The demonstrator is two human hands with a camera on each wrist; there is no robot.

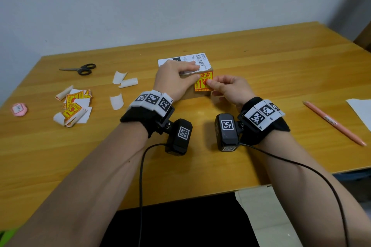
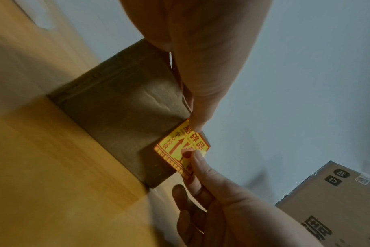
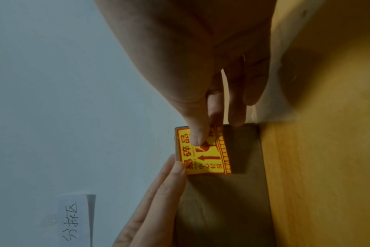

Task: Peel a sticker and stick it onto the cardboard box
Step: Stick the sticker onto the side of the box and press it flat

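A small cardboard box (image 1: pixel 190 94) stands mid-table with a white shipping label (image 1: pixel 201 60) on top. A yellow-and-red fragile sticker (image 1: pixel 202 84) lies against the right end of its front face. My left hand (image 1: pixel 188 70) rests flat on the box top, and its thumb reaches the sticker's upper left corner. My right hand (image 1: pixel 211 83) pinches the sticker's right edge between thumb and forefinger. The left wrist view shows the sticker (image 2: pixel 175 147) at the box (image 2: pixel 120 108) corner. In the right wrist view my thumb presses the sticker (image 3: pixel 207 160) onto the box (image 3: pixel 222 208).
Left of the box lie curled white backing papers (image 1: pixel 124 80), a pile of stickers (image 1: pixel 73 106), black scissors (image 1: pixel 80 68) and a pink object (image 1: pixel 19 109). On the right are a pink pen (image 1: pixel 333 122) and a white sheet (image 1: pixel 361 110). A big carton (image 2: pixel 338 200) stands beyond.
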